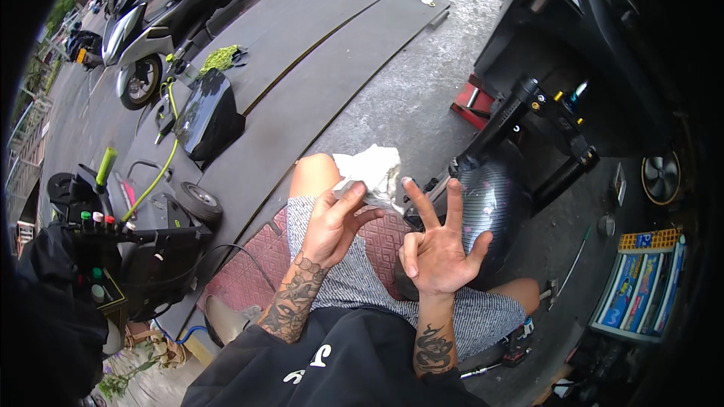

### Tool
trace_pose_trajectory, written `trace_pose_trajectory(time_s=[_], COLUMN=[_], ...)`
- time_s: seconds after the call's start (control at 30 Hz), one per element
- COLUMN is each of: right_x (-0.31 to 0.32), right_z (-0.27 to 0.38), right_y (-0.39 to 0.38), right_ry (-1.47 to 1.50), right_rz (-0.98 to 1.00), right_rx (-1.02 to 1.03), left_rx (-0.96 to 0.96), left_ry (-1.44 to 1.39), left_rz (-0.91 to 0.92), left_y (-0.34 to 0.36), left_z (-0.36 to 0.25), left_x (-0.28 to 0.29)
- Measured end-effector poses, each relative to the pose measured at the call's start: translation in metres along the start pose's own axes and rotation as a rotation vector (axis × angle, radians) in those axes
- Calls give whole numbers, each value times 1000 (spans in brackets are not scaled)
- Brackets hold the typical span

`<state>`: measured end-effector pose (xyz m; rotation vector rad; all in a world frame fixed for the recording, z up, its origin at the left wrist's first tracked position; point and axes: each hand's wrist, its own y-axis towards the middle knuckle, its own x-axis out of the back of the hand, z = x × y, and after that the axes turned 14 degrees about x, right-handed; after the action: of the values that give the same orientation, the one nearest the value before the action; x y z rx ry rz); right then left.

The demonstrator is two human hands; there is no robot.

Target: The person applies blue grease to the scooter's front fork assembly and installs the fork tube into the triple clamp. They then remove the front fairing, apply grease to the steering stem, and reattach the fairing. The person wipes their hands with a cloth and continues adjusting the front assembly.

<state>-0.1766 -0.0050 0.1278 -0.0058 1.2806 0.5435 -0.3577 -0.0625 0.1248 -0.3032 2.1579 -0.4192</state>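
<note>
A crumpled white plastic packet (375, 169) is pinched between the thumb and fingers of my left hand (337, 216), above my left knee. Beside it, my right hand (439, 262) is turned palm up with nothing in it. Two of its fingers stretch forward and the thumb stands apart. Something whitish shows on the tip of one finger, close to the packet. What lies inside the packet cannot be made out. Just beyond my right hand is a black fork clamp with gold bolts (554, 117), over a dark, shiny ribbed curved part (486, 200).
A red jack-like stand (475, 102) sits beside the fork. At left are a wheeled black cart (162, 237) with a yellow-green hose (170, 158) and a dark panel (211, 114). A scooter (162, 19) stands further off. Blue-and-white boxes (633, 286) and a fan (661, 179) are at right.
</note>
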Motion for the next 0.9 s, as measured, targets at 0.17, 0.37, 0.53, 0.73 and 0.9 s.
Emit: trace_pose_trajectory(time_s=[0.17,0.37,0.53,0.73,0.9], right_x=[2,17,19,18,26], right_z=[5,-7,-18,-37,-52], right_y=[5,10,17,27,27], right_ry=[-50,36,112,120,35], right_rz=[2,45,-26,-133,-212], right_rx=[-82,-257,-339,-395,-447], left_rx=[-4,-96,-84,-66,-74], left_ry=[-114,-449,-649,-754,-835], left_rz=[213,186,168,286,441], left_y=[-2,10,15,18,19], left_z=[20,35,26,23,23], left_x=[3,12,26,40,44])
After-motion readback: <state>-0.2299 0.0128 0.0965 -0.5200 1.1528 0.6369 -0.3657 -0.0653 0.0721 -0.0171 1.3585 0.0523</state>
